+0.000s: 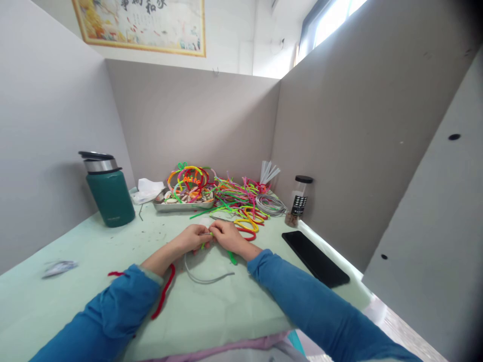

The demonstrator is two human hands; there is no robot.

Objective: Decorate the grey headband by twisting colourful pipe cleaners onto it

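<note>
Close together over the middle of the table, my left hand [193, 238] and my right hand [228, 236] are both closed, fingertips meeting. My left fingers pinch a grey cord [206, 281], whose loose end curves down onto the table. A small yellow-green pipe cleaner [212, 234] shows at my right fingertips, against the cord; the exact grip is partly hidden. A green pipe cleaner [232, 258] sticks out below my right hand. Beside my left forearm lies a red pipe cleaner [165, 294], partly covered by the sleeve.
Behind my hands are a metal tray [184, 206] bearing colourful hoops, a heap of pipe cleaners [236, 193] and a grey cord coil [271, 205]. A green bottle [111, 196] stands left. A jar [299, 201] and black phone-like slab [315, 258] are right. Partitions [196, 115] enclose the table.
</note>
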